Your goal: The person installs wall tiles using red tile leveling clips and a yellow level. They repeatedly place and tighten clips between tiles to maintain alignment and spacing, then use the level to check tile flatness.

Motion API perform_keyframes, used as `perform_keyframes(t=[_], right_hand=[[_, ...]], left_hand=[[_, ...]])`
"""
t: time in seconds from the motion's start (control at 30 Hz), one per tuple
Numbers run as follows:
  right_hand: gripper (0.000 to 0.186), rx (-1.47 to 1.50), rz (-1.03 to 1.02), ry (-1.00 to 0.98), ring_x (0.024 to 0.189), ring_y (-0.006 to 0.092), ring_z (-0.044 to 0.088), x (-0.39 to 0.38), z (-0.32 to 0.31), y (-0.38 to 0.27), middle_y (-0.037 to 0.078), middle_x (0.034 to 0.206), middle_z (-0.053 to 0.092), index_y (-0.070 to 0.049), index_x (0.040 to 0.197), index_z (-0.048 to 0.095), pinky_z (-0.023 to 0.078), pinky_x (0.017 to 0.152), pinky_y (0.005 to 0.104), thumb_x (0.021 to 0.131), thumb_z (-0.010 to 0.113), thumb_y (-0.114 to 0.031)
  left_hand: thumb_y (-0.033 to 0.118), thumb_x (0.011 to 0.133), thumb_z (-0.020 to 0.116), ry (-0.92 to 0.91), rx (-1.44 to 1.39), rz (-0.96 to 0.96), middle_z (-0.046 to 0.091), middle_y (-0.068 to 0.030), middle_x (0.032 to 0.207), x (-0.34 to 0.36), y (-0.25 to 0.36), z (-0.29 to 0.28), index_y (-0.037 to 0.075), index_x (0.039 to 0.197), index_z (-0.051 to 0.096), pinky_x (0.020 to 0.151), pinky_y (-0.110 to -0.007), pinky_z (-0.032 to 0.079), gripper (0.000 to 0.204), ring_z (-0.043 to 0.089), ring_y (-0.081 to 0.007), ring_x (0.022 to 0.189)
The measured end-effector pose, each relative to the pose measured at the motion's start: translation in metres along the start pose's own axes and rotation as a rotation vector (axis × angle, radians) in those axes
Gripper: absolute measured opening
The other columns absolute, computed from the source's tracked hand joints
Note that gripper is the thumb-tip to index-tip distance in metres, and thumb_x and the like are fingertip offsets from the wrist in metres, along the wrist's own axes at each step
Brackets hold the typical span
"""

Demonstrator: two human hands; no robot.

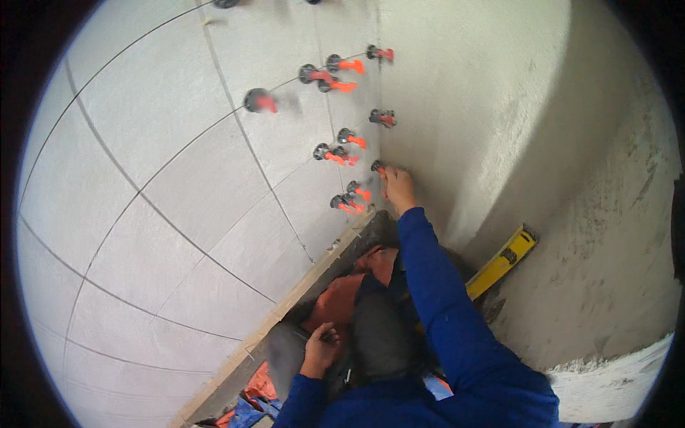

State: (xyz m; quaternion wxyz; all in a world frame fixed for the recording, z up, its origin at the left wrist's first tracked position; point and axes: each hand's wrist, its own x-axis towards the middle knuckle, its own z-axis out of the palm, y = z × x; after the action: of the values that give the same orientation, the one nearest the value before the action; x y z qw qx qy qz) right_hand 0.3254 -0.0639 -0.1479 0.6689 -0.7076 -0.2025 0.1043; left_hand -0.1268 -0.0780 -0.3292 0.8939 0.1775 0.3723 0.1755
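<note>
Just above centre, the right hand (pixel 399 188) pinches a clip (pixel 377 165) by the corner (pixel 379 85), likely for turning leverage, while the left hand (pixel 320 352), lower centre, is half curled, whether holding anything I can't tell

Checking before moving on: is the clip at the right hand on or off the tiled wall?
On, it appears: the clip has its black disc against the tiled wall, with the right hand at its orange handle.

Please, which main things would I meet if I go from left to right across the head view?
Blurred black clip with red handle, left hand, right hand, yellow level.
</note>
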Motion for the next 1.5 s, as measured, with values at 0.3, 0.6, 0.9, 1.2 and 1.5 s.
perform_keyframes(t=[0.3,0.6,0.9,1.2,1.5], right_hand=[[0.043,0.005,0.053,0.005,0.051,0.0218,0.061,0.002,0.001,-0.009,0.011,0.073,0.064,0.0,0.089,0.066,0.045,0.044,0.0385,0.103,0.05,-0.037],[0.029,0.25,0.364,-0.107,0.059,0.02,0.06,0.01,0.003,-0.047,0.007,0.074,0.062,-0.004,0.091,0.063,0.051,0.05,0.0344,0.099,0.062,-0.032],[0.027,0.336,0.435,-0.244,0.046,0.0157,0.04,0.023,-0.004,-0.045,0.0,0.061,0.046,-0.008,0.079,0.059,0.031,0.044,0.0343,0.092,0.071,-0.029],[0.019,0.258,0.14,-0.032,0.049,0.012,0.048,0.017,0.017,-0.016,0.0,0.063,0.053,-0.005,0.081,0.062,0.035,0.043,0.0311,0.09,0.075,-0.017],[0.027,-0.379,-0.39,0.292,0.089,0.0377,0.071,0.002,0.024,-0.011,0.016,0.093,0.074,-0.009,0.107,0.068,0.055,0.08,0.0461,0.079,0.069,-0.009]], left_hand=[[0.022,0.099,0.063,0.012,0.0,0.007,0.064,-0.0039,0.09,-0.002,0.002,0.0,0.007,0.11,0.067,0.072,-0.034,0.049,0.02,0.062,-0.0196,0.08],[0.023,0.098,0.064,0.021,0.026,0.02,0.064,-0.0033,0.091,-0.002,0.003,0.001,0.007,0.11,0.067,0.075,-0.036,0.052,0.02,0.062,-0.0203,0.083],[0.021,0.098,0.063,0.059,0.039,0.023,0.064,-0.0052,0.094,-0.001,0.001,-0.001,0.007,0.111,0.067,0.079,-0.036,0.051,0.02,0.062,-0.0209,0.084],[0.022,0.098,0.065,0.053,0.082,0.008,0.064,-0.003,0.094,0.008,0.001,-0.004,0.007,0.114,0.067,0.082,-0.035,0.051,0.022,0.062,-0.0194,0.087],[0.024,0.099,0.063,0.08,0.123,0.018,0.064,-0.0024,0.093,-0.001,0.003,0.006,0.008,0.113,0.066,0.077,-0.034,0.051,0.021,0.062,-0.0185,0.086]])
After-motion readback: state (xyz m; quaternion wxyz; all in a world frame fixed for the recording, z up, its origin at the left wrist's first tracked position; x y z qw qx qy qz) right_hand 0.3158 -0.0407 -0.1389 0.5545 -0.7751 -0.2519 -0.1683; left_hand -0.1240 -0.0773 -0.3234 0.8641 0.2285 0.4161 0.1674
